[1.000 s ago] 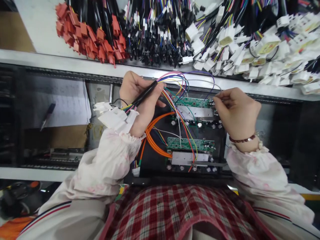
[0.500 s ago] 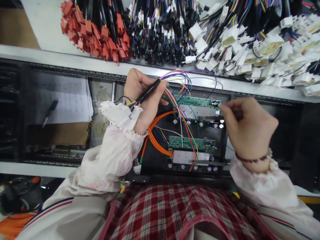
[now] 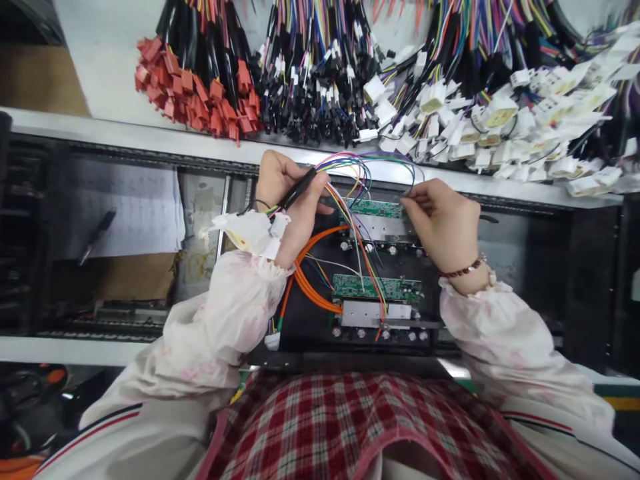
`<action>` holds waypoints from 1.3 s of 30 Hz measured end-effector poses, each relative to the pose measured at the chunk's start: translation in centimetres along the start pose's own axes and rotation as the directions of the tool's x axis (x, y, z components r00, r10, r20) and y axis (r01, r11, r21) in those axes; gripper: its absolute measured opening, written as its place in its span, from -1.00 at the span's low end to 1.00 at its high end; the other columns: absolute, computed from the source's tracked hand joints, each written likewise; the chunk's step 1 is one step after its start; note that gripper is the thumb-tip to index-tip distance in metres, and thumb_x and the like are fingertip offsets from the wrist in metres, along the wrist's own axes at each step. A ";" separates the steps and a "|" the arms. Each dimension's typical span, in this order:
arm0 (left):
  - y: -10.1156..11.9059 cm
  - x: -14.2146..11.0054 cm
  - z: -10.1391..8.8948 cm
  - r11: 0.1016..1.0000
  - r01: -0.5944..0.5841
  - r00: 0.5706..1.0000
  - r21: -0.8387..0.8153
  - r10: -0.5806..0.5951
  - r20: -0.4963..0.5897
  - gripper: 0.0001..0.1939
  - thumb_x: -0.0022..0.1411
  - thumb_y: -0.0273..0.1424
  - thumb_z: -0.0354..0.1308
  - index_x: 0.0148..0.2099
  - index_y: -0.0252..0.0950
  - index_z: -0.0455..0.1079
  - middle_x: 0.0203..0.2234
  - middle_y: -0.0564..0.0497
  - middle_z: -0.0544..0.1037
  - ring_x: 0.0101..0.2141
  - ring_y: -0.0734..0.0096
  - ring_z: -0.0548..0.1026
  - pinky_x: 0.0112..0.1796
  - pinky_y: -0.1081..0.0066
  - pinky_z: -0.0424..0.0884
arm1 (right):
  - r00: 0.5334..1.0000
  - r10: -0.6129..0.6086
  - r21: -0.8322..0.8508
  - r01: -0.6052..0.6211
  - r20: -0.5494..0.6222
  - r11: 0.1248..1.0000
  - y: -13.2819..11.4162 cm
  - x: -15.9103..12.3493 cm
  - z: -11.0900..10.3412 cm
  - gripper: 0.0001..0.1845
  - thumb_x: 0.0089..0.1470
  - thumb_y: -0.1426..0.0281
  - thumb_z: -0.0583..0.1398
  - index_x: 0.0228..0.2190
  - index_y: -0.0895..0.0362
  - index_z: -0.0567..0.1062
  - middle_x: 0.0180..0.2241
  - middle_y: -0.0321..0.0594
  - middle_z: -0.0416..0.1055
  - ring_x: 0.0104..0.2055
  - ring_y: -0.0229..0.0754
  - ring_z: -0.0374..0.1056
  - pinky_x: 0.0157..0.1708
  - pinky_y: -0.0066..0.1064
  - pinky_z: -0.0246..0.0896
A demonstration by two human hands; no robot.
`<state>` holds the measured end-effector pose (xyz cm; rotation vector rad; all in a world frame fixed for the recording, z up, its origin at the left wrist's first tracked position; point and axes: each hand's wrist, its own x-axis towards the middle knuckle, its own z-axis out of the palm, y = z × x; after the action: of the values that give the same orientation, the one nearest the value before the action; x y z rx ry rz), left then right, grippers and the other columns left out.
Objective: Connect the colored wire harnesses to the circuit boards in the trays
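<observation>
My left hand is closed around the black sleeve of a wiring harness. White plug housings hang from its near end over my wrist, and loose coloured wires fan out from the far end. My right hand pinches wire ends from this fan, a green one among them, just above the right end of the upper green circuit board. Its fingertips partly hide that end. Below lies a second circuit board with a metal heat sink; several harness wires dangle over it.
Orange cables loop beside the boards. Bundles with red connectors, black connectors and white connectors lie beyond the metal rail. Left are a paper sheet and a pen. A dark thin piece pokes out behind my right hand.
My right hand swung away to the right, then came back left to the wire ends and now has a green wire in its pinch. The left hand keeps its hold on the harness.
</observation>
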<state>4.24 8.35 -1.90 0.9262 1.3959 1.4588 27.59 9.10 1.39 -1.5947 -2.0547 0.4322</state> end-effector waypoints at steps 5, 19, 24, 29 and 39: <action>0.4 0.0 0.1 0.997 0.059 0.998 0.047 -0.059 -0.006 -0.73 0.23 -0.33 0.36 -0.32 -0.23 0.28 -0.47 0.08 0.53 -0.50 0.52 0.55 -0.62 0.55 0.46 | 1.000 0.004 -0.007 -0.005 -0.009 1.000 1.0 0.0 1.5 -0.95 0.14 0.38 0.25 -0.33 0.10 0.51 -0.41 -0.26 0.55 -0.38 -0.20 0.50 -0.34 -0.36 0.37; 1.2 -0.3 0.2 0.992 -0.068 0.997 -0.107 0.066 -0.026 -0.63 0.16 -0.49 0.37 -0.30 -0.16 0.16 -0.49 0.14 0.59 -0.50 0.43 0.60 -0.70 0.58 0.41 | 0.998 0.052 -0.007 -0.052 0.021 0.999 0.8 -0.1 1.5 -0.91 0.14 0.34 0.23 -0.33 0.10 0.52 -0.37 -0.23 0.57 -0.35 -0.18 0.51 -0.29 -0.33 0.38; 1.3 -0.2 0.2 0.993 -0.067 0.998 -0.093 0.065 -0.019 -0.65 0.17 -0.48 0.34 -0.31 -0.16 0.16 -0.46 0.11 0.62 -0.51 0.43 0.59 -0.72 0.57 0.35 | 0.999 0.050 -0.019 -0.050 0.014 0.999 1.0 0.1 1.6 -0.90 0.14 0.32 0.23 -0.34 0.10 0.51 -0.39 -0.26 0.56 -0.35 -0.18 0.50 -0.32 -0.33 0.35; 1.1 -0.3 0.1 0.995 -0.061 0.998 -0.079 0.058 -0.035 -0.63 0.16 -0.42 0.39 -0.33 -0.17 0.16 -0.50 0.12 0.60 -0.54 0.46 0.57 -0.72 0.56 0.32 | 0.996 0.071 -0.070 -0.068 0.050 0.995 0.3 -0.3 0.8 -0.87 0.16 0.30 0.24 -0.29 0.10 0.51 -0.37 -0.24 0.55 -0.33 -0.14 0.48 -0.31 -0.29 0.31; 0.9 -0.3 0.0 0.997 -0.051 0.998 -0.062 0.049 -0.036 -0.66 0.20 -0.39 0.37 -0.30 -0.19 0.19 -0.47 0.11 0.59 -0.51 0.47 0.58 -0.67 0.57 0.40 | 0.958 -0.111 -0.156 0.156 0.266 0.975 -4.7 -0.9 0.1 -0.86 0.19 0.36 0.17 -0.39 0.11 0.48 -0.32 -0.12 0.41 -0.30 -0.10 0.35 -0.33 -0.27 0.22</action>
<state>4.24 8.05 -0.98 0.9056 1.3524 1.5545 23.92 7.02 3.67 -1.5517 -2.4398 0.4374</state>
